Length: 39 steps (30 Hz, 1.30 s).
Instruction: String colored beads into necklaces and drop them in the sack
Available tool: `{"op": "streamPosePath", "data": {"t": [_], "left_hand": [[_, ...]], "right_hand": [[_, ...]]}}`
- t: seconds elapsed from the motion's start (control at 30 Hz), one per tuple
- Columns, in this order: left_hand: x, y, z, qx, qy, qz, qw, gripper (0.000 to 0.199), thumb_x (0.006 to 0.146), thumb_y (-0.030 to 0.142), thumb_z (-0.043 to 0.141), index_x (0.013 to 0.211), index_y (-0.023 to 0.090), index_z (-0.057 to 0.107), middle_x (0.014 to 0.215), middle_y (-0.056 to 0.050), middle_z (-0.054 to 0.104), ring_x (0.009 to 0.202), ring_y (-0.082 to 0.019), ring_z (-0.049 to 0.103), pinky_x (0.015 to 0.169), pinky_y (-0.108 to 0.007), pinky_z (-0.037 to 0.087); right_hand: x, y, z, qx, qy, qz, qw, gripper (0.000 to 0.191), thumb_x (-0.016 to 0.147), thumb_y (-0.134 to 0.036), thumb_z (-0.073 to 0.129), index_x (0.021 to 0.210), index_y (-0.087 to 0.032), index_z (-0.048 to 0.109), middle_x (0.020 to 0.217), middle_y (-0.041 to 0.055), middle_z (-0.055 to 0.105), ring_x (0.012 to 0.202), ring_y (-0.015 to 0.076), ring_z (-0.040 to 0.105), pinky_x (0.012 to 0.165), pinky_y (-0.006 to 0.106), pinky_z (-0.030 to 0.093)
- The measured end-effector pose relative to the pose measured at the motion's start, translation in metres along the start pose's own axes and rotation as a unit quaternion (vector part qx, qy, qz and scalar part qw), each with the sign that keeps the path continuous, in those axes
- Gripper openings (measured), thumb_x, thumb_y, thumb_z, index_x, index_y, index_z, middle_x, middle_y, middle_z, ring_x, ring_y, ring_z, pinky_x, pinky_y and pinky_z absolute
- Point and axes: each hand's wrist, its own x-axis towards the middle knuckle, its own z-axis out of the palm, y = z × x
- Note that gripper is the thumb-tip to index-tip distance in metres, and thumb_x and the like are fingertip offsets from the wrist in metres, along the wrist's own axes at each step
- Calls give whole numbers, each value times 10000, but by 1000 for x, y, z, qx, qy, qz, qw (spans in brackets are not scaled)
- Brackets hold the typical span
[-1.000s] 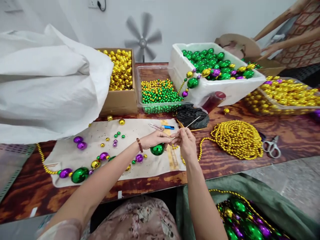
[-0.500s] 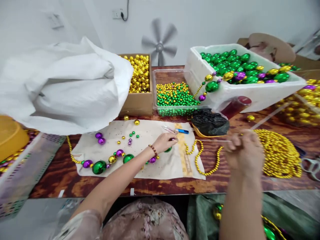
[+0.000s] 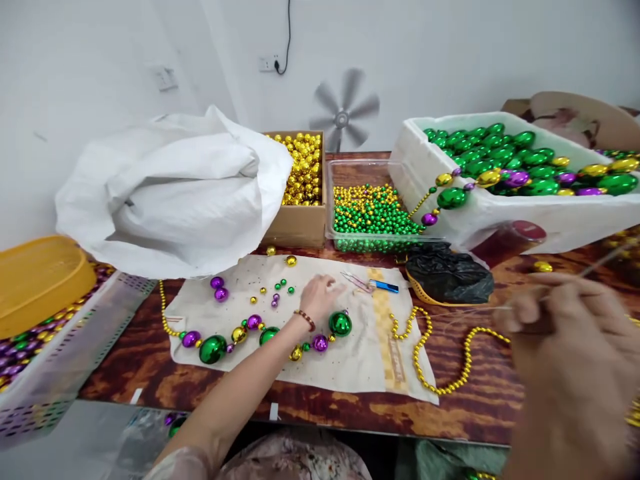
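My left hand (image 3: 319, 299), wearing a beaded bracelet, hovers over a pale cloth (image 3: 350, 370). Its fingers are loosely bent and apart, with nothing visible in them. Below it lies a row of strung beads: a large green bead (image 3: 340, 323), a purple bead (image 3: 320, 343), a gold bead (image 3: 239, 334) and several others. My right hand (image 3: 575, 353), blurred at the right, pinches a thin pale string (image 3: 607, 259). Small loose green beads (image 3: 277, 287) and purple beads (image 3: 275, 300) lie left of my left hand. A gold bead strand (image 3: 467, 360) curves near my right hand.
Behind the cloth stand a carton of gold beads (image 3: 300, 227), a clear tub (image 3: 330, 230) and a white foam box (image 3: 480, 220). Tweezers (image 3: 355, 280), a blue tool (image 3: 384, 287) and a black plastic bag (image 3: 450, 273) lie nearby. A white sack (image 3: 185, 207) stands left.
My left hand has left the large green bead and moved left across the cloth, uncovering that bead. My right hand has come nearer and further right with the string. The view has shifted.
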Motion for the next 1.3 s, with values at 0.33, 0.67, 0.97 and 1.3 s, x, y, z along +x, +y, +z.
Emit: {"op": "streamPosePath", "data": {"t": [0.33, 0.67, 0.97, 1.3], "left_hand": [[83, -68, -70, 109, 70, -188, 974, 526, 927, 539, 493, 1199, 92, 540, 1152, -288, 671, 1152, -424, 617, 955, -519, 441], [75, -79, -63, -99, 53, -175, 978, 506, 749, 292, 712, 1190, 136, 520, 1127, -206, 683, 1119, -350, 636, 933, -461, 475], [16, -66, -82, -554, -3, -77, 829, 340, 740, 283, 764, 1041, 149, 681, 1031, -76, 704, 920, -162, 670, 856, -316, 542], [2, -51, -99, -757, -65, -101, 642, 237, 811, 227, 747, 1037, 174, 700, 956, -35, 726, 872, -197, 723, 921, -401, 553]], "right_hand": [[-50, 86, 22, -148, -206, 94, 963, 273, 952, -370, 548, 1140, -201, 651, 668, -29, 555, 576, 124, 543, 569, 257, 474], [24, 58, 128, -81, -253, -48, 963, 215, 927, -337, 549, 1035, -205, 680, 757, -17, 648, 695, 129, 643, 696, 276, 541], [-88, 105, 143, -58, -374, 139, 915, 187, 915, -335, 571, 930, -175, 669, 710, 24, 713, 587, 134, 633, 512, 216, 485], [-161, 125, 101, -86, -348, 208, 910, 298, 972, -452, 518, 935, -191, 660, 645, 18, 662, 554, 162, 649, 510, 238, 503]]}}
